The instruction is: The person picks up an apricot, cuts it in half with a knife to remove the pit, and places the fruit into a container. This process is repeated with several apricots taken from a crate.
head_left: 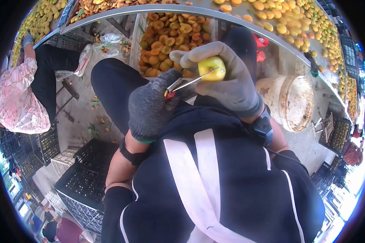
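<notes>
Gripping apricot in right hand, knife touching

I see halved apricots in a crate at twelve o'clock, whole fruit on the worktop at one, a white bucket at three, black crates at eight

No text, brand or number can be read. At about three o'clock, a small white paper card beside black plastic crates carries marks too small to read.
</notes>
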The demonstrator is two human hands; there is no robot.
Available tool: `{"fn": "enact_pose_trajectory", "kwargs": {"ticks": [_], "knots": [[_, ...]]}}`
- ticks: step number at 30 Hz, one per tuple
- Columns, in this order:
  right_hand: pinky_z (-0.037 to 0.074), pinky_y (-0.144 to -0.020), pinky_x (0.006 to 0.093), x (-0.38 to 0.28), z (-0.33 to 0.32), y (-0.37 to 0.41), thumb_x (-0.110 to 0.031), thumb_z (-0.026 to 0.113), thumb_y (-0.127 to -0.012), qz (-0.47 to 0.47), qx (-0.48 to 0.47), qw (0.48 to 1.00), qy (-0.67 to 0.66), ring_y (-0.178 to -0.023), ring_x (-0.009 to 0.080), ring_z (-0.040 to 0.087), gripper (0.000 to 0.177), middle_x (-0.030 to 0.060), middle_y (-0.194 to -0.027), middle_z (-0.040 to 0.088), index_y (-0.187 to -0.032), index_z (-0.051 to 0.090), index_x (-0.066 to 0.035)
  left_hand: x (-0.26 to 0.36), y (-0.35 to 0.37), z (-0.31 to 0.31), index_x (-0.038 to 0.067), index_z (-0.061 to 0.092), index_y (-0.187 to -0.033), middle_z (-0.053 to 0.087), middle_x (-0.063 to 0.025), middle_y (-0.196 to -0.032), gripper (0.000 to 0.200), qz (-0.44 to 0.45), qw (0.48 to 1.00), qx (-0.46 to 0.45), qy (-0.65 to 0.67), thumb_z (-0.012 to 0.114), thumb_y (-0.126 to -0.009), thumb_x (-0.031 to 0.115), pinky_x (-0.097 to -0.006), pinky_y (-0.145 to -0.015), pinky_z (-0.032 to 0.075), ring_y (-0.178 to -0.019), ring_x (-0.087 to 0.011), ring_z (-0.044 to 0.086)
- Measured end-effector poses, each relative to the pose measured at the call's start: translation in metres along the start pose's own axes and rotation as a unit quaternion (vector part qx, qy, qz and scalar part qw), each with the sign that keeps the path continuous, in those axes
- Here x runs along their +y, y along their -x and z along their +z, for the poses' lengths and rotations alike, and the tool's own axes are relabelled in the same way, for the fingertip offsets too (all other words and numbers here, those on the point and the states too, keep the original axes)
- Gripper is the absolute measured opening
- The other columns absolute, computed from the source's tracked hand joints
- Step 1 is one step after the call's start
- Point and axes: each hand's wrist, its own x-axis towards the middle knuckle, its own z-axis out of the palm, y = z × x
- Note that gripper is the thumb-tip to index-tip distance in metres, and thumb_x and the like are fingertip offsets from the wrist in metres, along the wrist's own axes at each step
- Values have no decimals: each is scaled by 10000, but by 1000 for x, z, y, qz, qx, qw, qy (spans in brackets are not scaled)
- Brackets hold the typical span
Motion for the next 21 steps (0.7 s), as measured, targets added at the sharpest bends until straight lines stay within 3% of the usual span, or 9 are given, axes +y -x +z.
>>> {"fn": "enact_pose_trajectory", "kwargs": {"ticks": [4, 5, 7, 11, 14, 16, 18, 21], "knots": [[436, -990, 308, -2, 5, 2, 35, 720, -776, 22, 19, 999, -23, -1083, 168, 583, 392, 68, -1109, 620, -1132, 577, -44, 2, 2, 2, 57, 663, -1077, 685, -168, -934, 309, -16, 1000, -16, 6, 685, -770, 27, -362, -747, 532, -856, -333, 678], [436, -990, 308, -2, 4, 2, 35, 720, -776, 23, 18, 999, -24, -1083, 168, 583, 392, 68, -1109, 620, -1132, 577, -44, 2, 3, 3, 84, 653, -1100, 682, -152, -904, 338, -2, 1000, -18, -22, 696, -766, 92, -376, -705, 531, -816, -324, 673], [427, -1069, 412, -2, 0, 3, 125, 644, -804, 2, -32, 999, 34, -1245, 306, 533, 374, 115, -1143, 603, -1134, 517, 5, 1, 3, 5, 110, 642, -1123, 680, -136, -875, 371, 10, 998, -19, -51, 708, -761, 158, -389, -663, 530, -777, -315, 669], [432, -1060, 404, -6, 5, 3, 132, 622, -810, -1, -23, 999, 24, -1220, 302, 554, 360, 114, -1133, 601, -1128, 516, 3, 2, 0, 6, 108, 632, -1109, 673, -139, -840, 333, -1, 998, -36, -45, 689, -785, 158, -398, -654, 529, -760, -325, 666], [427, -1058, 408, -13, 10, 0, 131, 603, -810, 28, 9, 990, 135, -1225, 300, 550, 346, 109, -1117, 599, -1119, 516, 0, -2, -4, 8, 104, 623, -1104, 667, -142, -802, 319, -6, 999, -37, -39, 682, -798, 170, -404, -642, 527, -738, -333, 663], [488, -898, 276, -11, 8, -3, 92, 629, -765, 17, 16, 995, 102, -1081, 174, 591, 369, 67, -1078, 604, -1099, 560, -47, -3, -4, 8, 102, 619, -1103, 664, -143, -782, 317, -1, 999, -26, -34, 682, -802, 179, -407, -635, 525, -726, -335, 662], [492, -886, 270, -16, 5, -5, 96, 625, -764, 52, 3, 998, 26, -1085, 174, 590, 371, 66, -1075, 603, -1100, 560, -47, 0, -5, 5, 95, 618, -1098, 659, -145, -760, 299, 32, 999, -36, -12, 672, -817, 179, -415, -616, 520, -704, -336, 659], [499, -876, 265, -14, 10, -6, 100, 622, -758, 86, 1, 990, -115, -1098, 178, 589, 380, 65, -1071, 605, -1104, 555, -42, 6, -9, -4, 89, 616, -1092, 657, -154, -767, 293, 8, 997, -68, -40, 677, -826, 194, -415, -607, 515, -704, -337, 657]]}}
